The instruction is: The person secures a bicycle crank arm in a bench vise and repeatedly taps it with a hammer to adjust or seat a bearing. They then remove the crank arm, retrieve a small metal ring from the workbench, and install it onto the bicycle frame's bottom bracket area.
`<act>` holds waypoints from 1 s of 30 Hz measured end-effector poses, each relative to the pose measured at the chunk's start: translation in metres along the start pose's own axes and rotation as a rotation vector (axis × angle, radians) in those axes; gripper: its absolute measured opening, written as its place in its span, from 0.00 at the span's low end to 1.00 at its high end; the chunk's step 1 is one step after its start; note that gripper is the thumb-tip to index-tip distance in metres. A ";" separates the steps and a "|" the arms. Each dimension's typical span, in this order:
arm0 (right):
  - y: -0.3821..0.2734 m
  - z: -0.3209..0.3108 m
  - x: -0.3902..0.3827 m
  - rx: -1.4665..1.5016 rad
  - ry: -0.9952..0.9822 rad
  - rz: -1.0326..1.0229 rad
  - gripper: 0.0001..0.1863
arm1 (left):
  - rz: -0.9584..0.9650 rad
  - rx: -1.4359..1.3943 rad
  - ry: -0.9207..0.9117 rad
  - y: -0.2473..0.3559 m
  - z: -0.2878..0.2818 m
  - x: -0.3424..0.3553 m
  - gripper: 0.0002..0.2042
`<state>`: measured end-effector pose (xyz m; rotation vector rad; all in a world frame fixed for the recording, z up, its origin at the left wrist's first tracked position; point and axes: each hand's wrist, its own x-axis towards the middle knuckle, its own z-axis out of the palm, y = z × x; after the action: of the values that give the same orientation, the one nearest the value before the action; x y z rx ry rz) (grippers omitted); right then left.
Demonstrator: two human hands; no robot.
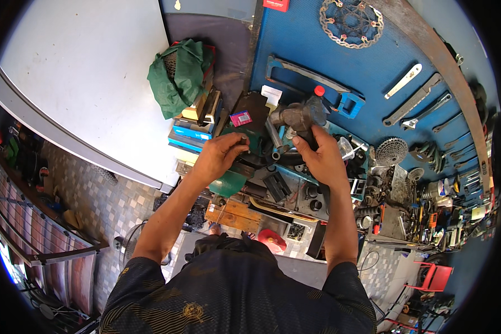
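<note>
My left hand (pixel 220 158) is closed in a pinch at the left side of the cluttered workbench. Something small and dark shows at its fingertips, too small to name. Across from it, my right hand (pixel 324 160) is wrapped round the dark handle of a hammer, close below the head. The worn metal hammer head (pixel 293 115) points up and away from me. Between my hands lie a silver metal tube (pixel 274 133) and dark parts, partly hidden. Just beyond the left fingers sits a small pink packet (pixel 240 118).
Behind the bench, a blue panel holds a hacksaw (pixel 312 78), several wrenches (pixel 412 103) and a brake rotor (pixel 351 23). Stacked boxes (pixel 192 132) and a green cloth (pixel 172 83) stand at left. Sprocket cassettes (pixel 391 151) and many tools crowd the right.
</note>
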<state>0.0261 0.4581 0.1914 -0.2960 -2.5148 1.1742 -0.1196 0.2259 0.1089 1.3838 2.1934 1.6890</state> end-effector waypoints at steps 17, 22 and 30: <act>-0.084 0.001 0.025 -0.617 -0.202 -0.363 0.18 | -0.006 0.001 0.058 -0.003 0.004 -0.003 0.06; -0.086 0.007 0.026 -0.643 -0.281 -0.312 0.18 | 0.001 0.032 0.042 -0.002 0.002 -0.002 0.07; -0.127 -0.038 0.030 -0.451 0.139 -0.557 0.16 | -0.022 -0.050 0.053 -0.006 0.006 -0.002 0.09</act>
<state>0.0084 0.4140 0.3182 0.2047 -2.4705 0.3608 -0.1193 0.2290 0.1006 1.3138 2.1685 1.7808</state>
